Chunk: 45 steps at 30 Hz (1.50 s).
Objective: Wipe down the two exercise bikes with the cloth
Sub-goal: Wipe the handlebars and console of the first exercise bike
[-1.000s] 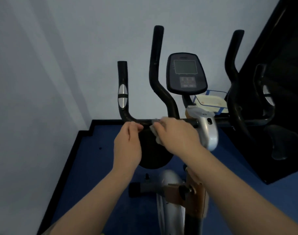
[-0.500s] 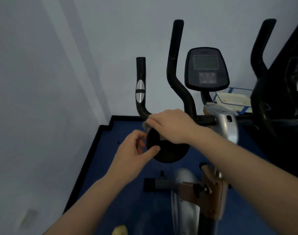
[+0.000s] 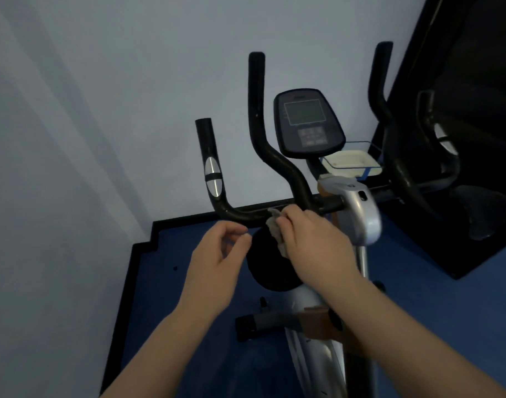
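Left hand (image 3: 217,262) lifted off handlebar (image 3: 240,215); R hand (image 3: 312,242) grips cloth (image 3: 276,229).

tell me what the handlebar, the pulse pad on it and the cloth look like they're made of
Handlebar: looks like black-coated metal tube or rubber sleeve; smooth, faint sheen at the bend. Pulse pad: seemingly bare polished metal, bright silver reflection. Cloth: soft pale fabric, crumpled under the right hand; weave too blurred to tell.

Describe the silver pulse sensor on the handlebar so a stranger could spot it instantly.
Start at the bike's console against the wall. Left of it rise two black handlebar posts; take the shorter, outer post. The pulse sensor is the shiny silver oval on it, split by a dark band.
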Each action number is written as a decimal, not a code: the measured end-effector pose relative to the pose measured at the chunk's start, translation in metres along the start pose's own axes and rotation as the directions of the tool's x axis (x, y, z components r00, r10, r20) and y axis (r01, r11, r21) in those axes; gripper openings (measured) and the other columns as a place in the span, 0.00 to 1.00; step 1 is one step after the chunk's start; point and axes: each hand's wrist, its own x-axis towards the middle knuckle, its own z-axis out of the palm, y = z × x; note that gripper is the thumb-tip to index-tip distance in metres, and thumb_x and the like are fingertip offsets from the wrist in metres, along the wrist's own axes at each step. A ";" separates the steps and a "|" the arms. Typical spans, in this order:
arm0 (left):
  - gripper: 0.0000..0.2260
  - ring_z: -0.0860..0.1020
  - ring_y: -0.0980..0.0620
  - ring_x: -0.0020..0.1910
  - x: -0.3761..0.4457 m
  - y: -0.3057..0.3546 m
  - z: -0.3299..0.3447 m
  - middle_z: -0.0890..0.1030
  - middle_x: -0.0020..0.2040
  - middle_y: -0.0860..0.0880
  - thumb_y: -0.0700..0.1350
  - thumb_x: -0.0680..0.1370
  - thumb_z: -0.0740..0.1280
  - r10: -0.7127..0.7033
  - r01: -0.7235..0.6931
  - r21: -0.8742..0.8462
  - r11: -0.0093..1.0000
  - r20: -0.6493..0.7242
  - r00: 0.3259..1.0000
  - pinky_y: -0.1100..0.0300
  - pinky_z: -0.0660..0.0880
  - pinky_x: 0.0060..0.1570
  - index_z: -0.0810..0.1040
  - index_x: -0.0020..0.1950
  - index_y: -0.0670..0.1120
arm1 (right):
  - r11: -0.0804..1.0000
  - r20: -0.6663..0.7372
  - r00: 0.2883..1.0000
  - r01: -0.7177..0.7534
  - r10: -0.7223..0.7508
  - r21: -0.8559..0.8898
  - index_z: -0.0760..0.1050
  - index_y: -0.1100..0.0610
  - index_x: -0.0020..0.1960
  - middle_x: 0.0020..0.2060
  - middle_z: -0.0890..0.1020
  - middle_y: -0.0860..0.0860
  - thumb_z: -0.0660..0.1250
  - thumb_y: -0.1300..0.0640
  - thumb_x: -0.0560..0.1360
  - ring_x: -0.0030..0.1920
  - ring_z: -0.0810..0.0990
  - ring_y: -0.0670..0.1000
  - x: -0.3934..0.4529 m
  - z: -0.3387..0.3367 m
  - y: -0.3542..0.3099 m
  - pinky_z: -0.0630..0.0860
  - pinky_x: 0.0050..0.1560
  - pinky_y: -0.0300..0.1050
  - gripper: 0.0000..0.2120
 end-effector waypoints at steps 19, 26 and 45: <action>0.12 0.78 0.63 0.45 0.031 0.007 0.043 0.81 0.47 0.56 0.43 0.83 0.58 -0.009 0.017 -0.062 0.998 0.129 0.992 0.66 0.73 0.43 0.80 0.48 0.54 | 0.526 -0.114 0.834 -0.229 0.540 0.819 0.68 0.43 0.59 0.48 0.80 0.43 0.54 0.42 0.79 0.50 0.80 0.41 -0.060 0.027 -0.029 0.80 0.51 0.48 0.11; 0.18 0.80 0.61 0.47 0.028 0.004 0.036 0.84 0.46 0.55 0.49 0.85 0.52 -0.066 0.115 -0.249 0.962 0.198 0.978 0.73 0.73 0.41 0.82 0.51 0.51 | 0.913 -0.498 0.795 -0.164 0.346 0.373 0.79 0.50 0.59 0.57 0.75 0.48 0.63 0.47 0.76 0.56 0.73 0.50 -0.039 0.024 -0.035 0.72 0.54 0.44 0.15; 0.15 0.78 0.67 0.50 0.027 -0.009 0.017 0.82 0.49 0.62 0.51 0.85 0.51 0.089 0.044 -0.305 0.951 0.407 0.909 0.76 0.71 0.44 0.78 0.57 0.56 | 0.952 -0.564 0.775 -0.164 0.287 0.259 0.82 0.57 0.58 0.47 0.80 0.53 0.69 0.59 0.75 0.48 0.77 0.54 -0.035 0.032 -0.060 0.75 0.44 0.52 0.12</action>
